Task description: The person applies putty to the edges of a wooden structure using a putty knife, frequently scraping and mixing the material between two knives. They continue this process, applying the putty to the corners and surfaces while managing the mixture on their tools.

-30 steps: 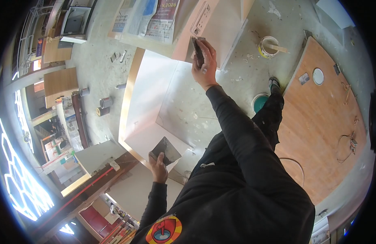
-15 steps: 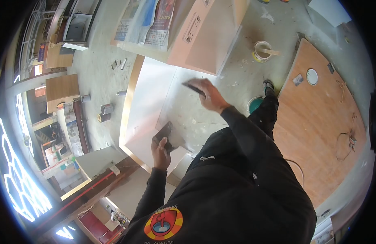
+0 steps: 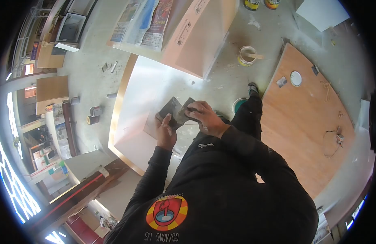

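My left hand point(image 3: 167, 132) grips a flat, dark, square-edged putty scraper point(image 3: 170, 109), with the thumb laid on its face. Close against it, my right hand point(image 3: 209, 118) holds a second putty scraper point(image 3: 184, 109), fingers bent over its back. The two blades meet or overlap in front of my body; exactly how they touch is hard to make out. Under the hands is a white panel with a pale wood edge point(image 3: 123, 99). Beyond it stands a pinkish box-like unit point(image 3: 192, 53) with socket cut-outs and newspaper point(image 3: 153, 32) on top.
An open tub point(image 3: 241, 61) with a stick across it stands on the floor, and a green-lined bucket point(image 3: 236, 109) is by my leg. To the right lies a large plywood sheet point(image 3: 302, 130) bearing a round white lid point(image 3: 296, 78). Cans point(image 3: 96, 111) sit at left.
My right hand has come down and toward my left, bringing its scraper up to the other one. The left hand has risen slightly, and the view has shifted a little.
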Motion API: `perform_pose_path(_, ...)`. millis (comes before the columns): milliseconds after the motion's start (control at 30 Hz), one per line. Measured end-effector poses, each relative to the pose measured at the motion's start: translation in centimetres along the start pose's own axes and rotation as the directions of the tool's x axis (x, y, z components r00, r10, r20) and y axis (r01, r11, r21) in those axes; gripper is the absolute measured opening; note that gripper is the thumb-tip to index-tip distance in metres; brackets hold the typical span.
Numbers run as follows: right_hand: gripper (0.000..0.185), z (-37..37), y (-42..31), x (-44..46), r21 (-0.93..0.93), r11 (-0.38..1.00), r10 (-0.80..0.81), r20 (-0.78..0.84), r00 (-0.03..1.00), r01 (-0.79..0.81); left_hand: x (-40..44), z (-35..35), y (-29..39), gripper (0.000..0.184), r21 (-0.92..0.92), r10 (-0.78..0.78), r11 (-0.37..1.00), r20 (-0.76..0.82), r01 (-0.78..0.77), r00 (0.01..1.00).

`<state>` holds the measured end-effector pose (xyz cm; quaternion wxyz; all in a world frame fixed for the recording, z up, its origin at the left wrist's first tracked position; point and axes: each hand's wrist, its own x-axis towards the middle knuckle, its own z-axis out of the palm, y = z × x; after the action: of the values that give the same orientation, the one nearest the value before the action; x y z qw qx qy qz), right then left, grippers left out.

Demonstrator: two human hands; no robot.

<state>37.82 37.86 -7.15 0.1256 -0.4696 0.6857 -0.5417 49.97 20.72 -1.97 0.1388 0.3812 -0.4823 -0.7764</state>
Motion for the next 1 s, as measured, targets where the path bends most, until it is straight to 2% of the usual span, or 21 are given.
perform_pose_path(100,0.061,-2.1,2.3,-0.7,-0.123,0.99,0.075,0.049,0.996,-0.068,-1.0,3.3,1.5,0.029,-0.156,-0.027,0.988,-0.033,0.021,0.999)
perform_pose_path(133,0.059,-3.3,2.2,-1.1,-0.277,0.949,0.197,0.152,0.969,-0.15,-0.7,3.4,1.2,0.029,-0.175,-0.022,0.984,-0.035,0.015,0.999)
perform_pose_path(167,0.059,-3.6,3.4,-1.8,-0.289,0.947,0.192,0.166,0.967,-0.138,-0.3,3.3,0.8,0.031,-0.136,0.068,0.988,-0.002,-0.068,0.998)
perform_pose_path(200,0.056,-3.2,5.8,-3.0,-0.089,0.95,0.309,0.126,0.943,-0.3,0.1,3.5,0.5,0.033,-0.101,0.158,0.983,0.027,-0.154,0.987)
perform_pose_path(233,0.054,-3.8,6.9,-2.9,0.117,0.891,0.425,0.119,0.897,-0.438,0.3,4.7,1.1,0.033,-0.125,0.17,0.978,0.005,-0.168,0.986)
perform_pose_path(267,0.054,-4.5,7.8,-3.3,0.104,0.897,0.412,0.15,0.899,-0.429,0.5,5.7,1.7,0.033,-0.142,0.116,0.984,0.032,-0.11,0.993)
perform_pose_path(333,0.056,-6.2,8.1,-3.5,0.404,0.66,0.631,0.161,0.759,-0.634,0.6,8.4,2.7,0.032,-0.236,-0.005,0.972,0.035,0.013,0.999)
perform_pose_path(367,0.056,-6.8,8.6,-3.4,0.392,0.663,0.624,0.182,0.76,-0.638,0.9,8.9,2.3,0.032,-0.251,0.0,0.968,0.014,0.004,1.0)
perform_pose_path(433,0.062,-7.7,9.9,-3.1,0.583,0.437,0.717,0.234,0.657,-0.685,1.7,9.6,0.9,0.031,-0.237,-0.111,0.965,0.019,0.112,0.994)
perform_pose_path(467,0.062,-8.2,10.9,-2.9,0.575,0.437,0.708,0.255,0.659,-0.691,2.6,9.3,-1.1,0.031,-0.279,-0.124,0.952,0.014,0.123,0.992)
perform_pose_path(533,0.067,-8.9,13.0,-2.1,0.71,0.235,0.725,0.326,0.606,-0.664,4.1,10.1,-3.7,0.031,-0.29,-0.142,0.949,-0.056,0.12,0.988)
perform_pose_path(633,0.07,-9.6,18.3,-0.7,0.711,0.214,0.671,0.391,0.63,-0.669,6.8,11.8,-7.6,0.029,-0.326,-0.168,0.939,-0.154,0.11,0.974)
perform_pose_path(667,0.066,-9.7,20.7,-0.3,0.675,0.289,0.623,0.406,0.669,-0.678,8.0,11.8,-9.8,0.03,-0.307,-0.158,0.947,-0.177,0.098,0.971)
perform_pose_path(700,0.066,-9.8,22.6,0.4,0.674,0.282,0.607,0.426,0.671,-0.683,9.1,11.8,-11.7,0.03,-0.286,-0.147,0.954,-0.197,0.087,0.969)
perform_pose_path(767,0.062,-10.2,26.2,2.3,0.678,0.126,0.571,0.548,0.612,-0.725,11.3,11.9,-15.0,0.033,-0.272,-0.131,0.96,-0.207,0.071,0.97)
perform_pose_path(800,0.046,-10.1,28.2,2.8,0.691,0.139,0.52,0.558,0.646,-0.709,12.5,12.0,-16.5,0.034,-0.273,-0.105,0.961,-0.214,0.044,0.971)
perform_pose_path(833,0.046,-9.7,30.4,3.3,0.686,0.143,0.497,0.574,0.651,-0.713,13.6,12.1,-18.0,0.035,-0.274,-0.079,0.962,-0.22,0.016,0.972)
perform_pose_path(900,0.037,-8.6,34.6,4.5,0.723,-0.02,0.364,0.649,0.668,-0.691,15.3,12.0,-20.6,0.037,-0.305,-0.059,0.952,-0.234,-0.016,0.971)
perform_pose_path(1000,0.041,-6.2,39.1,5.1,0.713,0.008,0.353,0.654,0.669,-0.701,18.4,11.3,-24.6,0.037,-0.359,-0.023,0.931,-0.237,-0.065,0.971)
